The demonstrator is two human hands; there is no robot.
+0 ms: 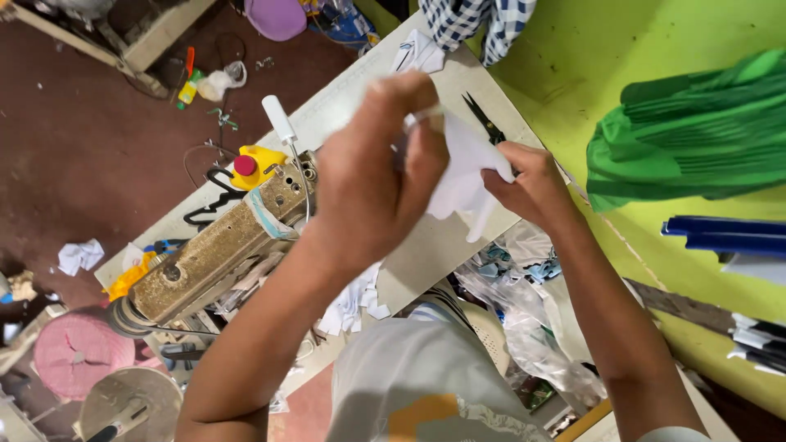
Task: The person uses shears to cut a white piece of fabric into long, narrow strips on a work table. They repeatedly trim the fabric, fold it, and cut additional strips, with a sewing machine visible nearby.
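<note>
My left hand (372, 176) and my right hand (528, 184) are raised above the sewing table (426, 245), both gripping one small piece of white fabric (463, 176) between them. The left hand's fingers pinch its upper left part. The right hand pinches its right edge. A loose end of the fabric hangs down below the hands. Black thread snips (485, 120) lie on the table just behind the fabric. The old beige sewing machine (217, 245) stands to the left of my left arm.
White fabric scraps (352, 303) lie at the table's near edge. A checked cloth (471, 24) hangs at the far end, green fabric (696, 131) lies on the lime surface at right. Clear plastic bags (532, 327) sit below the table. A pink stool (78, 348) stands at lower left.
</note>
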